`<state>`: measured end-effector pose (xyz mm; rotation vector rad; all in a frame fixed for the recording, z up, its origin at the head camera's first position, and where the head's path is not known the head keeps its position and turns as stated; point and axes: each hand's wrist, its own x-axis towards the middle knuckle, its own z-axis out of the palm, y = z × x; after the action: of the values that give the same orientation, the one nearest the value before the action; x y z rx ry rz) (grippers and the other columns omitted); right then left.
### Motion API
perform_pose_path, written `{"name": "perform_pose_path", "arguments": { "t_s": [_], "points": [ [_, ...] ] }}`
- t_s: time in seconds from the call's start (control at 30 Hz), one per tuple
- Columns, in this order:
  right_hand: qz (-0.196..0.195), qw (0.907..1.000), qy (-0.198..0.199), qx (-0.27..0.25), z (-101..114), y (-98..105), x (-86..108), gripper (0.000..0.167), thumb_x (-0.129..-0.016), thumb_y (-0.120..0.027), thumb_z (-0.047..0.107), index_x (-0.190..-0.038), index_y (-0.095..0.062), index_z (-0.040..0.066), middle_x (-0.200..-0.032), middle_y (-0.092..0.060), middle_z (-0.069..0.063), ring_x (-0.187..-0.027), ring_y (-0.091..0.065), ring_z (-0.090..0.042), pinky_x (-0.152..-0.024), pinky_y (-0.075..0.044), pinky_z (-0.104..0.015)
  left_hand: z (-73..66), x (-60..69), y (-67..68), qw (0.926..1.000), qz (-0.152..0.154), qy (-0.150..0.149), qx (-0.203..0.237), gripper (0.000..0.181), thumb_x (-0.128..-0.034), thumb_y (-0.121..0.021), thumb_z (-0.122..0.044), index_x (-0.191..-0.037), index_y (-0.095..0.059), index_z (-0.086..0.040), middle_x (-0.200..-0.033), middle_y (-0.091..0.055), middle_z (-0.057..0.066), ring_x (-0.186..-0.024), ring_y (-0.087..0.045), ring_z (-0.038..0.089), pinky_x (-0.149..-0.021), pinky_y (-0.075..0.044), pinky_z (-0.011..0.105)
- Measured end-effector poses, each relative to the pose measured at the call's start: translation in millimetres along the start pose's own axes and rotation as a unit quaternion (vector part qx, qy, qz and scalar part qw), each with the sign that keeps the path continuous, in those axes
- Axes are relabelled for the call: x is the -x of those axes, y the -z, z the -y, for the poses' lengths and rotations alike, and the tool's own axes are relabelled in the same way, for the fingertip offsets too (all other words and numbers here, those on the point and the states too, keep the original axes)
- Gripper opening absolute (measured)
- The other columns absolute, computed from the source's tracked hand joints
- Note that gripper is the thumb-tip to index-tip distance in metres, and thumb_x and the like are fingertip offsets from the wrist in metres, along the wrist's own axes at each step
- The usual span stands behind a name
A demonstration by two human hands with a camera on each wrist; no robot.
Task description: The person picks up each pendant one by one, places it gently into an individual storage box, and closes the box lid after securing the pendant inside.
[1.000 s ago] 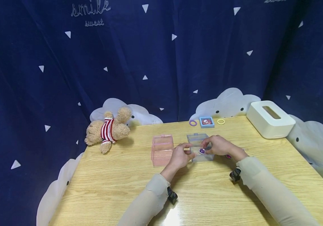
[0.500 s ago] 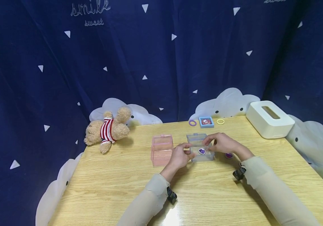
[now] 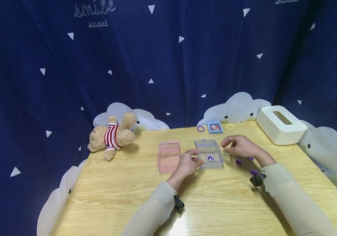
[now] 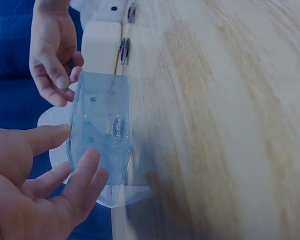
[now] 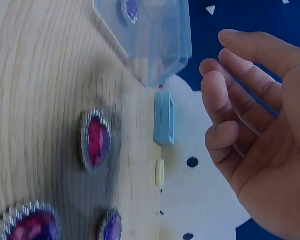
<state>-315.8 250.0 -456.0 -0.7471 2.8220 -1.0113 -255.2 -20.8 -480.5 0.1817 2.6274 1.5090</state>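
Observation:
A clear bluish box (image 3: 211, 164) with its lid raised holds one purple gem (image 3: 211, 158) with a silvery rim, also visible through the wall of the box (image 4: 97, 135) in the left wrist view. My left hand (image 3: 187, 163) is at the left side of this box, fingers relaxed and touching or nearly touching its wall. Just right of the box, my right hand (image 3: 240, 146) hovers with loosely bent fingers and nothing in them. Below it lie several loose gems, among them a magenta one (image 5: 96, 141) and a purple one (image 5: 111, 226).
A pink clear box (image 3: 169, 165) stands open left of my left hand. At the back lie a purple ring (image 3: 200, 128), a blue frame (image 3: 215, 128) and a yellow ring (image 3: 229, 127). A white tissue box (image 3: 283, 127) is back right, a teddy bear (image 3: 113, 136) back left.
My right hand has let go of the purple gem, which stays in the clear box, and has moved right, out of the box. My left hand has hardly moved.

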Motion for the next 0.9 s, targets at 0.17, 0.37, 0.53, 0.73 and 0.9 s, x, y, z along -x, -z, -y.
{"name": "perform_pose_path", "arguments": {
  "t_s": [0.17, 0.37, 0.53, 0.73, 0.9],
  "points": [
    [-0.008, 0.9998, -0.015, 0.014, -10.7, 6.1, 7.0, 0.023, -0.086, -0.078, 0.016, -0.107, -0.072, 0.008, -0.098, -0.074, -0.003, -0.076, -0.059, -0.012, -0.067, -0.049, -0.023, -0.1, 0.8, 0.1, 1.0, 0.002, 0.003, 0.0, 0.048, -0.087, -0.078, -0.017, -0.132, -0.063, -0.011, -0.131, -0.065, 0.007, -0.099, -0.069, 0.013, -0.072, -0.057, 0.023],
    [-0.008, 0.9987, -0.044, 0.025, -21.9, 11.7, 17.5, 0.024, -0.087, -0.076, 0.016, -0.109, -0.072, 0.007, -0.1, -0.074, -0.004, -0.082, -0.059, -0.015, -0.071, -0.048, -0.025, -0.4, 0.3, 0.2, 1.0, 0.003, 0.001, -0.001, 0.048, -0.0875, -0.078, -0.017, -0.133, -0.063, -0.01, -0.132, -0.065, 0.008, -0.099, -0.069, 0.014, -0.072, -0.057, 0.024],
    [-0.007, 0.9977, -0.062, 0.029, -35.9, 12.6, 25.7, 0.026, -0.088, -0.076, 0.018, -0.109, -0.071, 0.005, -0.099, -0.073, -0.005, -0.081, -0.058, -0.014, -0.067, -0.047, -0.024, 0.1, 0.3, 0.2, 1.0, 0.006, 0.001, 0.001, 0.048, -0.0877, -0.078, -0.017, -0.133, -0.063, -0.01, -0.133, -0.065, 0.008, -0.1, -0.069, 0.015, -0.073, -0.058, 0.024],
    [-0.008, 0.9961, -0.081, 0.032, -54.1, 14.5, 33.7, 0.026, -0.087, -0.076, 0.019, -0.108, -0.071, 0.005, -0.098, -0.072, -0.007, -0.079, -0.058, -0.012, -0.063, -0.048, -0.023, 0.7, 0.7, 0.3, 0.9999, 0.01, 0.004, 0.002, 0.047, -0.0885, -0.077, -0.016, -0.133, -0.063, -0.011, -0.133, -0.064, 0.008, -0.102, -0.069, 0.016, -0.074, -0.058, 0.025],
    [-0.001, 0.9953, -0.093, 0.028, -65.3, 17.7, 40.6, 0.026, -0.086, -0.077, 0.019, -0.107, -0.071, 0.005, -0.097, -0.072, -0.006, -0.081, -0.06, -0.014, -0.063, -0.048, -0.024, 0.4, 0.0, 0.3, 1.0, 0.009, 0.002, -0.002, 0.046, -0.0885, -0.077, -0.017, -0.133, -0.063, -0.012, -0.133, -0.064, 0.007, -0.102, -0.069, 0.016, -0.074, -0.058, 0.025]
  ]
}}
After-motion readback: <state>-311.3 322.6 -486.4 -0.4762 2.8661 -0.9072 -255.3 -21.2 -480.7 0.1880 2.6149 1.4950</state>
